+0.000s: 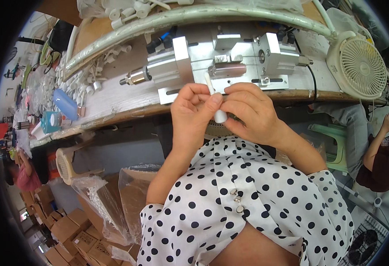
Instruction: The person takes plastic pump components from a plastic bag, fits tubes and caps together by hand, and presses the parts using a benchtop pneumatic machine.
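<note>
Pinching a small white plastic part [220, 116] between thumb and fingers, the left hand [195, 111] has a narrow grip on it; the part's slim stem points up and a little to the left, while its rounded, wider end sits lower, between the two hands; the right hand [253, 111] is curled close on the other side, fingertips beside that wider end, though I cannot tell whether its grip bears on the part; both hands are at the near edge of the table [125, 95], just before a silver metal fixture [202, 51]; on the fixture, between its two upright blocks, lies a reddish cylinder [234, 69]; to the left on the table are loose white plastic pieces [97, 85], a tilted blue bottle [65, 104] and a teal container [51, 122]; at the right end stands a cream fan [361, 66]; beyond the fixture arches a white tube [194, 16]; below, cardboard boxes [66, 226] are piled at the left, and a green stool [337, 138] stands at the right, near another person's arm [383, 137].
</note>
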The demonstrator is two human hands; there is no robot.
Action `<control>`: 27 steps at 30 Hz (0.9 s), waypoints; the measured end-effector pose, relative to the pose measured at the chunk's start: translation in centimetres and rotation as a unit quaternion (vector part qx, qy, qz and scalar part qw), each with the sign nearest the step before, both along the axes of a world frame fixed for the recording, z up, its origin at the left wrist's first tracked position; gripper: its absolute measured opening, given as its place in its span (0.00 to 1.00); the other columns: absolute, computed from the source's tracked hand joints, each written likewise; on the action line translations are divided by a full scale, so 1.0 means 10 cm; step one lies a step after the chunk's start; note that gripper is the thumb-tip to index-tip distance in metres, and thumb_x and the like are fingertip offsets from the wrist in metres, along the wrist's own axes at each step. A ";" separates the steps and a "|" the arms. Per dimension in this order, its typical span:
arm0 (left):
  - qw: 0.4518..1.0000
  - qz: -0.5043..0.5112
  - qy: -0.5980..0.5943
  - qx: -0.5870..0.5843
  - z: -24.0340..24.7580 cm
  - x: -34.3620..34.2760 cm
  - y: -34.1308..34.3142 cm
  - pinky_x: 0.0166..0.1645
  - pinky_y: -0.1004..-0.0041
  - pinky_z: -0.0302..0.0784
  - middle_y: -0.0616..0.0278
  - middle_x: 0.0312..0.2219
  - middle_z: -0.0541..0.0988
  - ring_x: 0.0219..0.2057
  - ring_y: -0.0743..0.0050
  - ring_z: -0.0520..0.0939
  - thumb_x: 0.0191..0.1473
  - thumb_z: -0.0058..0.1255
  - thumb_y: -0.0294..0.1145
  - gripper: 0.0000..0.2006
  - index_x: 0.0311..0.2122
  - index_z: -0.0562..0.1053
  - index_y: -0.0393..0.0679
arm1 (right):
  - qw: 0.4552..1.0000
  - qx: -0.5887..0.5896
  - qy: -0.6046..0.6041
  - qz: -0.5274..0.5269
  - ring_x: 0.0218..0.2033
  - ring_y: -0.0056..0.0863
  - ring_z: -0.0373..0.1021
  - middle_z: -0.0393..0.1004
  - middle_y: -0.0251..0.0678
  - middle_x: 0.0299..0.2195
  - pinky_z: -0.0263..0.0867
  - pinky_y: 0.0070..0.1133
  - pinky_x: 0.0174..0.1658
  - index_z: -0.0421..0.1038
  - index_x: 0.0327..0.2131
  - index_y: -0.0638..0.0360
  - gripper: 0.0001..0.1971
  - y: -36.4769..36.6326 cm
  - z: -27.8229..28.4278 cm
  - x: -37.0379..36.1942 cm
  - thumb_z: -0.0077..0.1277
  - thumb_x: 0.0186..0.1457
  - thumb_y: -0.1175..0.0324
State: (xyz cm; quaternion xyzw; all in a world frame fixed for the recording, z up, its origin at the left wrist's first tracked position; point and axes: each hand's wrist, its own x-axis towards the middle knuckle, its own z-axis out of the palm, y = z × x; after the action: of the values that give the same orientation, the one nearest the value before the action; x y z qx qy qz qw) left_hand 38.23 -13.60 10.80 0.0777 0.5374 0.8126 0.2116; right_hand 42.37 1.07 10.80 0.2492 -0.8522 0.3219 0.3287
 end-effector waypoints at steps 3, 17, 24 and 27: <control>1.000 0.014 0.016 -0.006 0.00 0.04 0.05 0.30 0.80 0.74 0.56 0.30 0.74 0.28 0.76 0.77 0.52 0.47 0.27 0.11 0.39 0.64 0.35 | 1.000 0.013 -0.015 0.003 0.35 0.37 0.68 0.68 0.38 0.26 0.65 0.27 0.37 0.66 0.25 0.63 0.12 0.17 0.12 -0.13 0.55 0.31 0.77; 0.983 -0.059 0.100 -0.144 -0.08 -0.02 -0.29 0.32 0.80 0.74 0.60 0.31 0.74 0.29 0.77 0.77 0.51 0.46 0.22 0.05 0.35 0.68 0.35 | 0.985 0.150 -0.071 0.045 0.26 0.37 0.65 0.64 0.40 0.20 0.63 0.28 0.34 0.62 0.19 0.63 0.08 0.41 0.30 -0.47 0.50 0.29 0.76; 0.762 0.130 0.579 -0.258 0.66 -0.61 -0.32 0.41 0.73 0.70 0.54 0.32 0.74 0.35 0.65 0.75 0.40 0.51 0.17 0.12 0.34 0.70 0.37 | 0.980 0.144 -0.091 0.100 0.29 0.39 0.64 0.66 0.41 0.26 0.62 0.29 0.34 0.62 0.24 0.64 0.12 0.46 0.41 -0.38 0.52 0.30 0.75; 0.583 0.238 0.702 -0.334 0.89 -0.98 -0.34 0.53 0.58 0.55 0.51 0.47 0.65 0.50 0.53 0.63 0.37 0.55 0.27 0.17 0.38 0.71 0.45 | 0.970 0.166 -0.141 0.105 0.30 0.38 0.63 0.65 0.40 0.23 0.61 0.29 0.35 0.64 0.25 0.62 0.13 0.53 0.49 -0.25 0.53 0.31 0.72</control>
State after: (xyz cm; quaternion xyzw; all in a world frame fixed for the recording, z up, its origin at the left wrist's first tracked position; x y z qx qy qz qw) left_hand 28.46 -17.01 19.66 0.4169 0.7518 0.2894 -0.4210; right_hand 39.85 6.42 15.71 0.3406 -0.9003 0.2410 0.1237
